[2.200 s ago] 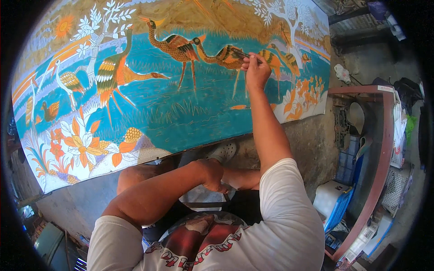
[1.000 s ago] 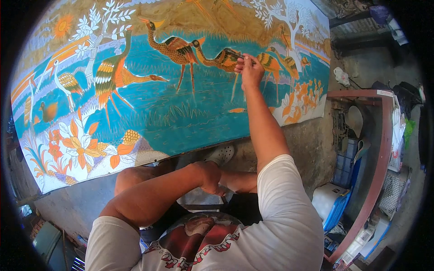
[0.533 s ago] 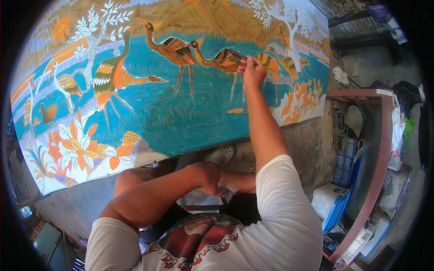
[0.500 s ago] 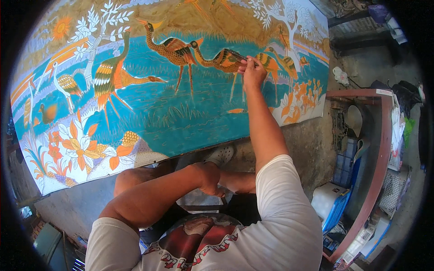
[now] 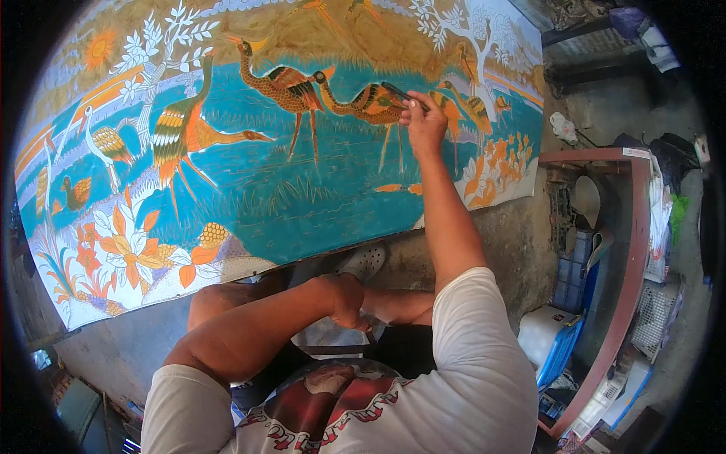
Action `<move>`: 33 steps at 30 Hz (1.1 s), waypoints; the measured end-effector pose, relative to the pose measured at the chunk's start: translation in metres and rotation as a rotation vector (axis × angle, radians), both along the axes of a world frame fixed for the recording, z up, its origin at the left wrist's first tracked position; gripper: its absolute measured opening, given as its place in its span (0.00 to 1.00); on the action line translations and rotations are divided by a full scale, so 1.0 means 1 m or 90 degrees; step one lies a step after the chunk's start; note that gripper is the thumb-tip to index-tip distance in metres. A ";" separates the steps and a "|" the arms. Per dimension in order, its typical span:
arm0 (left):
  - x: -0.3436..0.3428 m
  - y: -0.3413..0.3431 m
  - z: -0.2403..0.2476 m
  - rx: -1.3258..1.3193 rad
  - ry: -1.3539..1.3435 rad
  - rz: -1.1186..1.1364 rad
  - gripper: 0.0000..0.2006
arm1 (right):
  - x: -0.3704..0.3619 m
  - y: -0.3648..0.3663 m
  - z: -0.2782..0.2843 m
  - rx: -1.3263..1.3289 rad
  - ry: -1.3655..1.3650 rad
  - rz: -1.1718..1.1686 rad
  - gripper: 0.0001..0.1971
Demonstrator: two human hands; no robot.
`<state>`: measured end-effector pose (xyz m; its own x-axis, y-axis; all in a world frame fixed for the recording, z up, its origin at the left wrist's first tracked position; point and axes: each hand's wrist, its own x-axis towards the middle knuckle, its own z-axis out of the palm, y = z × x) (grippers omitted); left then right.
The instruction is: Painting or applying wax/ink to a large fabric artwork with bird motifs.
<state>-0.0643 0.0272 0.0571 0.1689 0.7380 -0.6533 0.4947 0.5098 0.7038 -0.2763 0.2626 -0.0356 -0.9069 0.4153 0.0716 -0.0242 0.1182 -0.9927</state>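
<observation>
My right hand (image 5: 425, 127) is raised over a large painted canvas (image 5: 302, 216). Its fingers are closed round a slim dark tool that looks like a paintbrush (image 5: 395, 91), pointing up and to the left. The brush lies over the dark, patterned back of a painted wading bird (image 5: 368, 106); whether its tip touches the cloth I cannot tell. Down by my knees, my left hand (image 5: 349, 303) hangs at the end of my bent arm, well away from the canvas. Its fingers are mostly hidden, so any grip does not show.
A reddish-brown frame (image 5: 639, 250) stands at the right, with a white and blue container (image 5: 546, 337) and other clutter about it. A grey clog (image 5: 368, 261) shows under the canvas's near edge. Dark greenish items (image 5: 79, 401) lie at the lower left.
The whole view has shifted slightly, so the canvas sits a little further left. My right hand has moved slightly right along the painted bird, still holding the brush. My left hand stays low.
</observation>
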 end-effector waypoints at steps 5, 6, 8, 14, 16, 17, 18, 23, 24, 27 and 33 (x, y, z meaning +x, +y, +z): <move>0.000 -0.001 0.002 -0.005 -0.003 0.012 0.40 | -0.010 0.001 -0.003 0.179 -0.076 0.058 0.10; -0.001 -0.001 0.002 -0.011 -0.005 0.009 0.40 | -0.012 0.004 -0.004 0.180 -0.059 0.071 0.10; -0.001 -0.002 0.003 -0.017 -0.008 0.006 0.40 | -0.014 0.010 -0.003 0.302 -0.101 0.063 0.10; 0.003 -0.005 -0.011 -0.003 -0.002 0.017 0.38 | 0.002 0.021 0.011 0.206 -0.043 -0.004 0.08; 0.002 -0.005 -0.023 -0.013 -0.020 0.030 0.37 | 0.023 0.026 0.018 0.125 -0.031 -0.012 0.09; 0.002 -0.006 -0.028 -0.015 -0.021 0.020 0.37 | 0.039 0.031 0.021 0.030 -0.030 -0.025 0.10; 0.001 -0.007 -0.032 -0.010 -0.096 0.068 0.37 | 0.058 0.037 0.025 0.037 -0.036 -0.036 0.10; -0.002 -0.002 -0.036 -0.041 -0.151 0.064 0.33 | 0.193 0.092 0.039 -0.199 -0.088 -0.088 0.13; -0.004 -0.001 -0.038 -0.068 -0.150 0.053 0.31 | 0.226 0.108 0.041 -0.210 -0.103 -0.131 0.13; -0.003 0.002 -0.053 -0.140 -0.123 0.021 0.29 | 0.335 0.160 0.046 -0.218 -0.168 -0.322 0.13; 0.004 -0.015 -0.109 -0.197 -0.120 0.067 0.22 | 0.587 0.241 0.027 -0.202 -0.279 -0.649 0.13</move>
